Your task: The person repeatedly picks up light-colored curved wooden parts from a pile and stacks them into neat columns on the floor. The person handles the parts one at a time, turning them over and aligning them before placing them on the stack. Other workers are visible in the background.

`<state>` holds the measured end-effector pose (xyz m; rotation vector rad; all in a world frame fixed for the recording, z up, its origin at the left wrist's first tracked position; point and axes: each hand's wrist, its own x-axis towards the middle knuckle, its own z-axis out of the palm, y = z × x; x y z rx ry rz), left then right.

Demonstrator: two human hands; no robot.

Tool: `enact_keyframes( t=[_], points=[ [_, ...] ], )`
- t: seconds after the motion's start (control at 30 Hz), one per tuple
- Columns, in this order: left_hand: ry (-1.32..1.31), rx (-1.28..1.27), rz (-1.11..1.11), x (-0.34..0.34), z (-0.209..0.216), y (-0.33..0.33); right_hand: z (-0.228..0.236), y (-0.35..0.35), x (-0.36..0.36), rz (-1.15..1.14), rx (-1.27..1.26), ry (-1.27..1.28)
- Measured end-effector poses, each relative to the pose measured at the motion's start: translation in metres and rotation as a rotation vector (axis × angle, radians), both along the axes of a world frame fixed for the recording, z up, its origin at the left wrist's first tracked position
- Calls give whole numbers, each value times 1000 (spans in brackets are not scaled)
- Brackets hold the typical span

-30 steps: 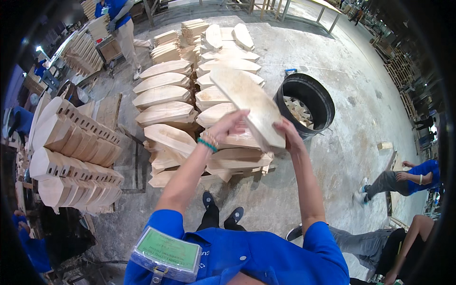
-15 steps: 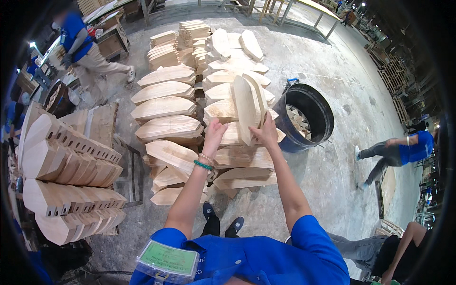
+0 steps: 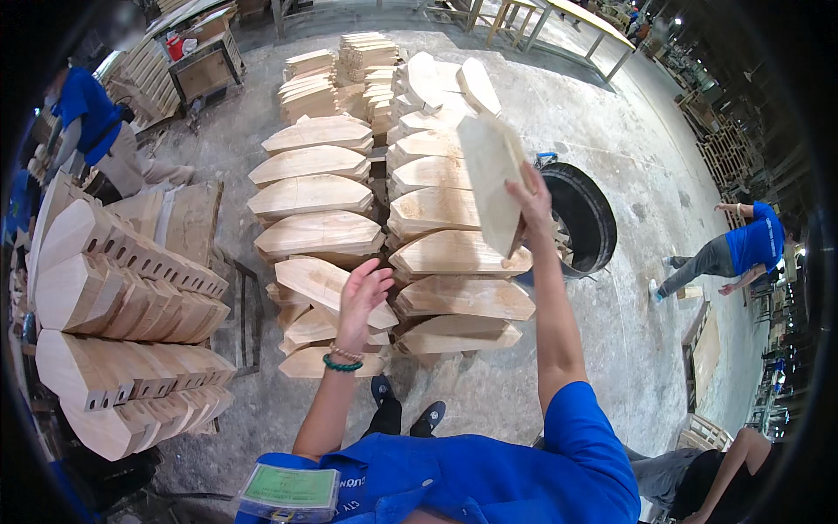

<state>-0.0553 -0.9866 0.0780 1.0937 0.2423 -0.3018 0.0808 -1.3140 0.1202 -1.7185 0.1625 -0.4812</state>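
Note:
My right hand point(image 3: 534, 203) grips a pale wooden board point(image 3: 491, 179) with angled ends by its right edge. It is held up on a slant above the right column of stacked boards and covers part of that column. My left hand point(image 3: 362, 297) is empty, fingers apart, over the gap between the two columns. Close under it lies a skewed wooden board point(image 3: 316, 284) on top of the left column's near pile. Similar boards point(image 3: 310, 195) lie in rows up the left column, and more boards point(image 3: 463, 251) fill the right column.
A dark round bin point(image 3: 594, 223) stands right of the stacks, partly behind my right forearm. Slotted wooden pieces point(image 3: 131, 301) are stacked at the left. One worker point(image 3: 92, 118) is at the far left, another worker point(image 3: 751, 240) at the right. Tables point(image 3: 585, 22) stand at the back.
My right hand has moved up and right with the board, turning its broad face toward me. My left hand has moved down and left, away from the board. Both workers have shifted.

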Motion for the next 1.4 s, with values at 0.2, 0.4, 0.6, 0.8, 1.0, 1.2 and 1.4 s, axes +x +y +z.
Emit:
enact_keyframes(
  t=[0.2, 0.4, 0.6, 0.8, 1.0, 1.2, 1.4],
  points=[
    [4, -19, 158, -18, -8, 46, 77, 32, -23, -101, -807, 14],
    [25, -8, 69, -21, -1, 41, -26, 53, -38, 24, -1174, 465],
    [51, -12, 117, -35, -7, 56, -35, 89, -5, -38, -1035, 560],
    [55, -24, 122, -51, -5, 62, -14, 24, 3, 81, 39, 406],
    [45, 3, 201, -52, -9, 82, 93, 33, -8, 74, -143, 8],
    [33, -9, 139, -37, 1, 67, 44, 24, -31, -29, -891, -26],
    [28, -6, 109, -38, 7, 64, -38, 37, -31, -118, -986, 341]
  ],
)
